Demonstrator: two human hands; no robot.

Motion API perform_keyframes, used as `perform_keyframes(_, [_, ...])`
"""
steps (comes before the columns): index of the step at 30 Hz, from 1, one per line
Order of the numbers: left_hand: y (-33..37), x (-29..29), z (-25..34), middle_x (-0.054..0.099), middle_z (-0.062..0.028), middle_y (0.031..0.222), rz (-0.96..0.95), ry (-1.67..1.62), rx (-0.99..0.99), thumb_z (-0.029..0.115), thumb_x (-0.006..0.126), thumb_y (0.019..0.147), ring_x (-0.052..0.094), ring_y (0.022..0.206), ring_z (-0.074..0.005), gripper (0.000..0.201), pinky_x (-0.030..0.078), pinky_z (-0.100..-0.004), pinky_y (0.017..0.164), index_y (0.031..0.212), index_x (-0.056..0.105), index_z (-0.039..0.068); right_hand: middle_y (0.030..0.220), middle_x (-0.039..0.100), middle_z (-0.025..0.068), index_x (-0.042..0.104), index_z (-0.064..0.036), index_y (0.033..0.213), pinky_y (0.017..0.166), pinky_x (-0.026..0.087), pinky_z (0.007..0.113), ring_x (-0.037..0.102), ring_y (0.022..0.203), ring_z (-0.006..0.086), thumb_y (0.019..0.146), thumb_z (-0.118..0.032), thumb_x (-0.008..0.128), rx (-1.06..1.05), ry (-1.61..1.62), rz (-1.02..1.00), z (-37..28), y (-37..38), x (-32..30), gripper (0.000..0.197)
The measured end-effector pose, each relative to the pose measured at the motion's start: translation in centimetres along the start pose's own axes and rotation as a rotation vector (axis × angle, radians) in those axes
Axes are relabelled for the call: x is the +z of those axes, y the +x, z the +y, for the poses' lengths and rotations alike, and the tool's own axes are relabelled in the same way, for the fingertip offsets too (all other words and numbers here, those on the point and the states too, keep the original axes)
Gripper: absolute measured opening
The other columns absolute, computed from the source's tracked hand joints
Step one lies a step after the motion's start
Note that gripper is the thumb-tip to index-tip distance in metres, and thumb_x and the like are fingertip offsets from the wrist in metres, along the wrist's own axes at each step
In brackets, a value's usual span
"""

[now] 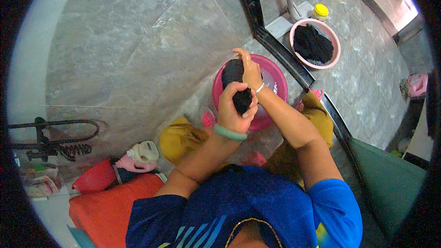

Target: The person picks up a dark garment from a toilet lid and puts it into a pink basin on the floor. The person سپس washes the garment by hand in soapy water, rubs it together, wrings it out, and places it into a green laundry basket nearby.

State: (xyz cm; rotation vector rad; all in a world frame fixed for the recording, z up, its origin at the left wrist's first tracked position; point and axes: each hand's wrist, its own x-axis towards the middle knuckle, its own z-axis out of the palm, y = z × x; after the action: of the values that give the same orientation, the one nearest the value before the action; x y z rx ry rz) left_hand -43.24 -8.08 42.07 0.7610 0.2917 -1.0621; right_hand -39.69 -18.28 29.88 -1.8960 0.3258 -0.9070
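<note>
Black wet garment (235, 85): left hand (233, 110) and right hand (250, 71) both clamped; best twisted oppositely over pink basin (275, 76).

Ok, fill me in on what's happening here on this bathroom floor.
A person crouches on the tiled floor over a pink basin holding water. Both hands grip a dark, rolled-up wet cloth above it: the left hand is clamped round its lower end, the right hand round its upper end, as if twisting it. A second, paler pink basin with dark clothes in it sits further off, next to a yellow-lidded jar.
</note>
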Motion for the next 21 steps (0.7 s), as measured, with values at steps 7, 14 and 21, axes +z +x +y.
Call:
perform_keyframes(7, [1.1,-3.8,2.7,0.056,-0.0058,0.084,0.019,0.667,0.356,0.019,0.062,0.073,0.055,0.066,-0.015,0.031,0.044,-0.0226,0.05,0.098,0.05,0.005,0.079,0.059,0.0149,0.052,-0.0053,0.091,0.067,0.047,0.034,0.059,0.077,0.0317,0.063,-0.001,0.059,0.03,-0.06,-0.02,-2.1,1.1,-1.4,0.029])
perform_keyframes(14, [-0.7,-13.5,3.5,0.054,-0.0118,0.108,-0.2,0.127,0.203,0.032,0.046,0.087,0.053,0.099,-0.0215,0.043,0.045,-0.0347,0.081,0.119,0.04,0.004,0.086,0.06,0.0119,0.052,-0.002,0.093,0.073,0.044,0.028,0.058,0.079,0.0187,0.061,-0.005,0.068,0.008,0.459,0.11,0.2,2.3,-0.8,0.037])
perform_keyframes(21, [2.6,-13.0,-7.7,0.043,-0.0177,0.122,-0.261,-0.309,-0.217,0.067,0.034,0.075,0.044,0.111,-0.0291,0.083,0.036,-0.0387,0.094,0.122,0.035,-0.002,0.1,0.059,0.0115,0.053,0.0018,0.102,0.085,0.04,0.033,0.055,0.091,0.0246,0.071,-0.016,0.061,-0.217,0.211,0.181,-3.0,2.8,-1.7,0.037])
